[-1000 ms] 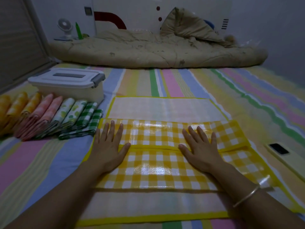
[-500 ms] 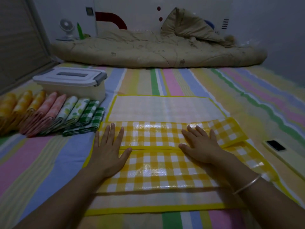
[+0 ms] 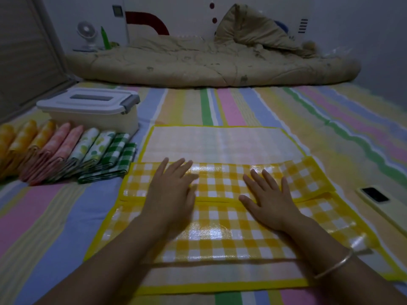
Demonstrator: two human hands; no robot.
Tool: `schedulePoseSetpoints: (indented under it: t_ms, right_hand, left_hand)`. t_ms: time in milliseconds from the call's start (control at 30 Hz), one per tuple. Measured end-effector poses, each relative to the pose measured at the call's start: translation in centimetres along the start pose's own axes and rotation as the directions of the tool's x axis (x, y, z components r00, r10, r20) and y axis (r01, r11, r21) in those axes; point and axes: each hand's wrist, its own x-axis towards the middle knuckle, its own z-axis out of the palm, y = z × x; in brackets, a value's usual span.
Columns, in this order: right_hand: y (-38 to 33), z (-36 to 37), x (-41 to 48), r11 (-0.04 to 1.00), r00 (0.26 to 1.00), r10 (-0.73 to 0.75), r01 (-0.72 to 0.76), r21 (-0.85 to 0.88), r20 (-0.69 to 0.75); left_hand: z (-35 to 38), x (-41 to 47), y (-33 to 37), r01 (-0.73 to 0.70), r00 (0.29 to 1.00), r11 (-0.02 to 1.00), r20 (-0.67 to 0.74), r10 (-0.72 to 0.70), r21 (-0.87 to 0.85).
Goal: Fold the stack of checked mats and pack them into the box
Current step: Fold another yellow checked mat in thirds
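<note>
A: Biggest first. Background?
B: Logged striped sheet (image 3: 286,111) under everything, rolled beige quilt (image 3: 198,64) along far edge.
A: Task thing, where?
B: Found yellow checked mat (image 3: 220,236) spread mid-sheet, straight ahead. Marked it part-folded, with two checked flaps turned in to a yellow-edged seam across the middle and pale underside showing beyond and nearer. Noted skew at right end, flaps not squared there.
A: Rest of the stack?
B: Saw row of folded mats (image 3: 72,155) leaning at left, just beside the spread one. Put white box (image 3: 92,113) right behind that row, lid on; couldn't tell whether touching.
A: Hands?
B: Tagged left hand (image 3: 171,194) as flat, palm down, fingers straight, across the seam. Tagged right hand (image 3: 271,201) the same, mostly on far flap by the seam. Gripped nothing, only pressed.
A: Step?
B: Judged as flattening the fold before the next one. Best done by squaring that right end first, then sweeping outward from the middle with borders lined up. Expected spring-back from the glossy weave, so crease firmly. Would need to open the box later.
A: Small stuff?
B: Spotted phone (image 3: 381,201) on sheet at far right, near the mat's skewed end.
</note>
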Motion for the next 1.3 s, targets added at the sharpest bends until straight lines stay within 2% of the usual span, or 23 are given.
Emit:
schedulePoseSetpoints:
  t_ms: [100,200,267,333,400,500,633,700,867,967,1100,1167,1233,1300]
  right_hand:
    - [-0.2,0.1,0.0,1.000,1.000,-0.004,0.004,0.001,0.016]
    - [0.2,-1.0,0.3,0.997,0.994,-0.002,-0.007,0.075,0.112]
    - [0.2,-2.2,1.2,0.992,0.990,0.029,-0.046,0.118,0.138]
    - [-1.1,-3.0,2.4,0.994,0.998,0.068,-0.067,0.091,-0.013]
    - [-4.0,-2.8,3.4,0.999,0.992,-0.010,0.016,0.043,-0.126]
    - [-7.4,-0.9,4.0,0.987,0.986,-0.160,0.160,-0.006,-0.037]
    - [-4.5,0.4,4.1,0.987,0.987,-0.158,0.158,-0.009,0.007]
    - [-1.3,0.2,4.2,0.994,0.995,-0.103,0.103,-0.027,0.018]
    - [8.2,-0.4,4.6,0.982,0.984,0.171,-0.167,-0.083,0.043]
    - [9.4,-0.5,4.8,0.976,0.974,0.216,-0.214,-0.036,0.069]
    - [7.5,-1.8,4.7,0.950,0.965,0.262,-0.255,-0.178,0.017]
    - [4.6,-2.5,4.3,0.963,0.986,0.161,-0.166,-0.210,-0.041]
    - [1.1,-2.2,3.8,0.992,1.000,-0.004,0.004,-0.126,-0.005]
    - [-1.3,-1.0,2.9,0.998,0.997,-0.060,0.061,-0.029,0.050]
  left_hand:
    - [2.1,2.7,1.7,0.064,0.984,0.997,0.165,-0.069,0.033]
    - [4.8,3.6,1.8,0.097,0.933,0.994,0.343,-0.106,0.044]
    - [6.0,3.3,1.6,0.132,0.904,0.991,0.406,-0.132,0.028]
    - [6.6,2.9,1.6,0.128,0.906,0.991,0.400,-0.137,0.048]
    - [7.0,2.6,1.8,0.129,0.919,0.990,0.369,-0.137,0.047]
    - [7.4,2.3,1.7,0.131,0.935,0.991,0.327,-0.135,0.035]
    - [7.8,2.2,1.5,0.134,0.936,0.991,0.325,-0.134,0.022]
    - [7.8,2.1,1.4,0.135,0.939,0.991,0.317,-0.132,0.012]
    - [7.8,2.1,1.4,0.141,0.942,0.990,0.308,-0.131,-0.008]
    - [7.9,2.0,1.3,0.141,0.942,0.990,0.308,-0.132,-0.009]
    - [8.0,1.9,1.4,0.133,0.941,0.991,0.312,-0.131,0.015]
    - [8.0,1.9,1.4,0.134,0.941,0.991,0.311,-0.134,0.019]
    - [8.0,2.0,1.4,0.140,0.937,0.990,0.320,-0.139,0.021]
    - [7.9,2.1,1.3,0.139,0.927,0.990,0.349,-0.139,0.024]
